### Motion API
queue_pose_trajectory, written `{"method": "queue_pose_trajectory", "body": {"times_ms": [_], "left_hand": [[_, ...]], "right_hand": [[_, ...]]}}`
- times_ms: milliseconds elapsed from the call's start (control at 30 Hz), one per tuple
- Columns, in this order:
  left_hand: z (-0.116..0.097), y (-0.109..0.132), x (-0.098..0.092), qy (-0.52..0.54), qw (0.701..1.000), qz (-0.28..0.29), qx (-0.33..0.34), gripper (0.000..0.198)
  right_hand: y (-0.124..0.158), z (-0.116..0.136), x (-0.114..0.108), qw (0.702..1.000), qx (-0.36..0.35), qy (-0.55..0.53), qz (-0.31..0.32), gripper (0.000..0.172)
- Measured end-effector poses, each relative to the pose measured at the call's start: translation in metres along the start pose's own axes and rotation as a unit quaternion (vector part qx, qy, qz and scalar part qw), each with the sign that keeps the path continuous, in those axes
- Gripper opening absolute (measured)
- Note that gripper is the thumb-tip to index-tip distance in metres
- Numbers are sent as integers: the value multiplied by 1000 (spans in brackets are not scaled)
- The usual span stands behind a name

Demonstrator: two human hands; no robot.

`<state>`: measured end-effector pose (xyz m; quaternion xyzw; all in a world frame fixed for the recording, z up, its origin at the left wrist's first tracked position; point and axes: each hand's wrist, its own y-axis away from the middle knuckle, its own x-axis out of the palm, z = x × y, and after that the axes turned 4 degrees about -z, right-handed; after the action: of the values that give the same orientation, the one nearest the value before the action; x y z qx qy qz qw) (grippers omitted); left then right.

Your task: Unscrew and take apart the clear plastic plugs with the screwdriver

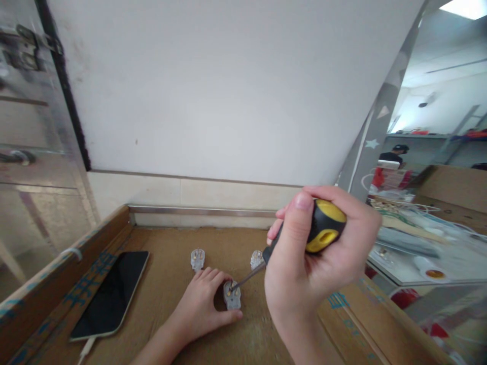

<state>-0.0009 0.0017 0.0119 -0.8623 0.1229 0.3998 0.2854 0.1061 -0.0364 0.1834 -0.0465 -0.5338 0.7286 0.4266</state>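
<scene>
My right hand (323,258) grips the yellow and black handle of a screwdriver (327,225). Its metal shaft slants down to the left, and the tip meets a clear plastic plug (232,296) with brass-coloured parts inside. My left hand (207,299) holds that plug against the cardboard, thumb at the near end and fingers at the far side. A second clear plug (197,259) lies behind my left hand. Another clear plug (257,259) sits further right, partly hidden by the right hand and screwdriver.
Cardboard (160,284) with raised sides covers the work surface. On the left lies a dark-screened phone (112,296) with a white cable (87,350). A white wall panel (213,91) stands behind. To the right is a cluttered table (411,268); a person (393,154) is in the background.
</scene>
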Motion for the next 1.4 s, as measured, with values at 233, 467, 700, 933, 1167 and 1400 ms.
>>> {"method": "queue_pose_trajectory", "body": {"times_ms": [233, 467, 700, 933, 1167, 1400], "left_hand": [[0, 1, -1, 4, 1000, 7, -7, 42], [2, 1, 1, 7, 1000, 1, -12, 46], [4, 2, 2, 5, 1000, 1, -9, 46], [3, 2, 2, 6, 1000, 0, -11, 47], [4, 2, 3, 6, 1000, -5, -5, 45], [1, 2, 2, 1, 1000, -4, 8, 46]], "right_hand": [[-12, -11, 6, 993, 15, 13, 121, 11], [-74, -1, 7, 807, -193, 374, 414, 32], [-106, 12, 4, 707, -181, 362, 579, 30], [-116, 5, 2, 698, -110, 206, 677, 14], [-105, 13, 7, 717, -161, 197, 649, 13], [-100, 20, 5, 711, -112, 211, 662, 18]]}}
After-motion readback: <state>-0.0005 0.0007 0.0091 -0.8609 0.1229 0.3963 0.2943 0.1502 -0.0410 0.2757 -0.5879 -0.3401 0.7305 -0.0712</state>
